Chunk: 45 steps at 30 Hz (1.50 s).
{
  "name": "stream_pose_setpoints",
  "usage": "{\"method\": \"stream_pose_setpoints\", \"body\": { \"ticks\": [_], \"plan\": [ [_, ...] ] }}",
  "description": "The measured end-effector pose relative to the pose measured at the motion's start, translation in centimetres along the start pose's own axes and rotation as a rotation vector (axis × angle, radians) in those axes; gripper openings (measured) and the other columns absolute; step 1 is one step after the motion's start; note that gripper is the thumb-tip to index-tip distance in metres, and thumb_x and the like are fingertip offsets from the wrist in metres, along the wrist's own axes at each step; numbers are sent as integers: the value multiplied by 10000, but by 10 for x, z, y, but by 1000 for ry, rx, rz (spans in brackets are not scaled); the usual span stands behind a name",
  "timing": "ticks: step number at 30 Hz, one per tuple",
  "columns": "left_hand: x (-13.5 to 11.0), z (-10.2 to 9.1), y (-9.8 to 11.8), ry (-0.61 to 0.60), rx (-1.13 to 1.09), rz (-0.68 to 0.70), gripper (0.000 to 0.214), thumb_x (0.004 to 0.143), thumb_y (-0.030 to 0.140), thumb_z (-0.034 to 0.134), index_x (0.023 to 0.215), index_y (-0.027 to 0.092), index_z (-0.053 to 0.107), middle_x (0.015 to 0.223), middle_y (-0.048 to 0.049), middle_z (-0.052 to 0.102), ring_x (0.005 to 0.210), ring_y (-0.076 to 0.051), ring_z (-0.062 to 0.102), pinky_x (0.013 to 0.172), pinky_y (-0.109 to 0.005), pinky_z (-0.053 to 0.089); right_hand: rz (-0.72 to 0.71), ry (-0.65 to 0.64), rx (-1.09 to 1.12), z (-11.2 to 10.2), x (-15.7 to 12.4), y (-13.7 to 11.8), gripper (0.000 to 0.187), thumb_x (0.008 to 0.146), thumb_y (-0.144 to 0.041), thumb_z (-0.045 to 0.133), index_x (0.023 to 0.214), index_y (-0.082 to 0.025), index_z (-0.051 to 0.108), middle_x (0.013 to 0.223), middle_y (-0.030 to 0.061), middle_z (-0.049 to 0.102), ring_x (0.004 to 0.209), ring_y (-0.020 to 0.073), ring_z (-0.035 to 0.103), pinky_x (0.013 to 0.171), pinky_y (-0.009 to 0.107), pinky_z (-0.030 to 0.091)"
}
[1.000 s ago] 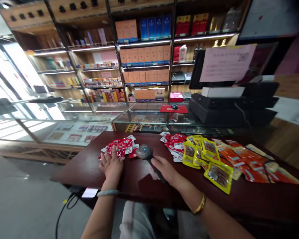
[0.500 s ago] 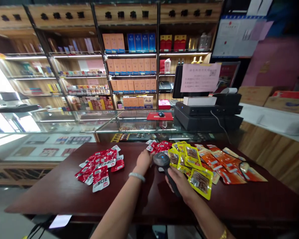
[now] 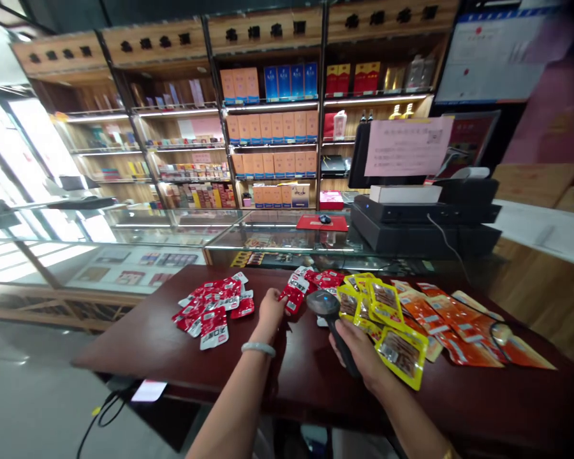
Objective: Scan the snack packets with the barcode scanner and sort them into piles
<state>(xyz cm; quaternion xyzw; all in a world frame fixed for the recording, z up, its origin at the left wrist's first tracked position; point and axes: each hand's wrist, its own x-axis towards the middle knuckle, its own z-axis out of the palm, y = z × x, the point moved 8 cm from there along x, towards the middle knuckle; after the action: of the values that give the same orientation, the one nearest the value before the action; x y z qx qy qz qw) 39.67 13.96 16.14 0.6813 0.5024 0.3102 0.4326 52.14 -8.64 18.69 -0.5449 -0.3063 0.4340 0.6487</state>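
My left hand [image 3: 270, 307] pinches a small red snack packet [image 3: 294, 294] and holds it up just left of the scanner head. My right hand [image 3: 356, 347] grips the handle of a dark handheld barcode scanner [image 3: 326, 306], whose head shows a small blue light. A pile of red packets [image 3: 215, 305] lies on the dark wooden table [image 3: 148, 344] to the left. More red packets [image 3: 326, 278] lie behind the scanner, with yellow packets [image 3: 387, 319] and orange packets [image 3: 449, 322] to the right.
Behind the table stands a glass display counter [image 3: 182, 233] with a black cash register [image 3: 421, 223] and a red mouse pad [image 3: 321, 222]. Shelves of boxed goods [image 3: 272, 127] fill the back wall. A cable [image 3: 98, 417] and a phone-like device [image 3: 148, 390] hang off the table's left front edge.
My left hand left the left pile, moved right to the red packets by the scanner and now lifts one. My right hand carried the scanner to the right.
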Motion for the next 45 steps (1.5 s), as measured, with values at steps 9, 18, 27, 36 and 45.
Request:
{"method": "stream_pose_setpoints", "body": {
  "ticks": [9, 18, 27, 36, 45],
  "plan": [
    [-27, -78, -26, 169, -216, 31, 199, 905, 259, 474, 953, 151, 634, 486, 41, 502, 437, -94, 499, 491, -200, 393, -6, -280, -80, 91, 9, 21, 469, 799, -672, 598, 799, -208, 527, 556, -62, 507, 390, 78, 399, 356, 194, 288],
    [-11, -165, -60, 324, -37, -153, 425, 924, 263, 459, 1314, 112, 535, 626, -22, 650, 598, -163, 649, 605, -253, 485, 29, -298, -103, 112, 14, 29, 473, 789, -674, 607, 798, -207, 531, 551, -65, 490, 390, 76, 392, 352, 184, 283],
    [-23, -162, 1, 578, 598, 70, 569, 866, 337, 555, 1400, 168, 451, 1415, -186, 475, 1273, -312, 485, 1013, -423, 417, 31, -227, -22, 85, 21, 28, 507, 751, -705, 627, 813, -211, 530, 542, -71, 507, 359, 63, 382, 339, 184, 287],
    [-3, 36, 82, -30, 565, 371, 325, 899, 445, 532, 896, 176, 714, 1009, -138, 677, 991, -243, 629, 891, -317, 445, 30, -18, 41, 11, 11, 3, 527, 721, -711, 663, 777, -214, 496, 529, -76, 465, 378, 51, 354, 356, 173, 255],
    [0, 109, 94, -133, 738, 290, 275, 916, 261, 466, 1053, 139, 671, 1186, -185, 643, 1129, -266, 604, 877, -320, 456, 14, 149, 80, -35, -5, -7, 537, 701, -709, 684, 757, -207, 503, 538, -72, 474, 395, 43, 355, 369, 159, 260]
  ]
}}
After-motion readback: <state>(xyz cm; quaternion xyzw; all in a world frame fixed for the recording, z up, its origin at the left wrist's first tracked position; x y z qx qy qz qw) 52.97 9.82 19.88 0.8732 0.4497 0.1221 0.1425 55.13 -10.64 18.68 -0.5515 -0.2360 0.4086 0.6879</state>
